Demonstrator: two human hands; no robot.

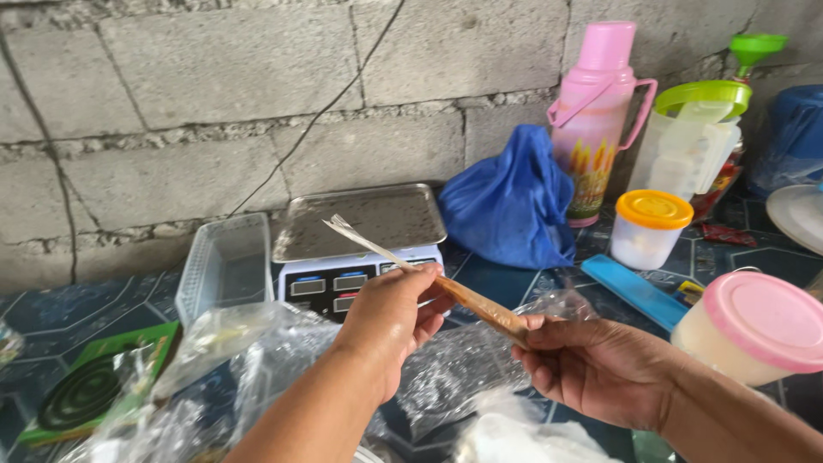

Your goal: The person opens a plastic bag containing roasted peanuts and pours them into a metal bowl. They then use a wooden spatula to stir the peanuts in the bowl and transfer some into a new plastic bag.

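Both my hands hold one long thin plastic tube bag filled with brown powder. My left hand pinches it near the middle, where the filling ends. The empty clear top of the bag sticks up and to the left over the scale. My right hand grips the filled lower end between thumb and fingers. The bag hangs tilted above crumpled clear plastic bags on the table.
A digital scale with a metal tray stands by the block wall, a clear plastic basket to its left. To the right are a blue bag, pink flask, orange-lidded tub, pink-lidded tub. A green coil box lies left.
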